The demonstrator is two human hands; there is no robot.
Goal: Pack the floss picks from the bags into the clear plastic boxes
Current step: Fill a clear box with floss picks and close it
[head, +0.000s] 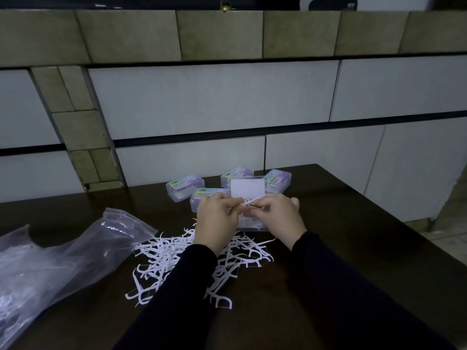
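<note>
A: Dark sleeves (252, 299) enter low; loose floss picks (171, 251) lie beneath them on the table (353, 236).

B: Grip state?

A: Left hand (216, 223) and right hand (280, 218) both pinch one pick (255, 199) over the open clear box (249, 198) (labels unreadable). Bag (63, 251) lies left; the table's right side is bare.

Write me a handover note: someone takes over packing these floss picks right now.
Left hand and right hand: together pinch a few floss picks above the open clear box.
Loose picks: heaped on the table, under the wrists.
Bags: on the left, some picks inside.
Done: four closed boxes sit behind.
Left: fill the open box, close it, pack the remaining picks.
</note>
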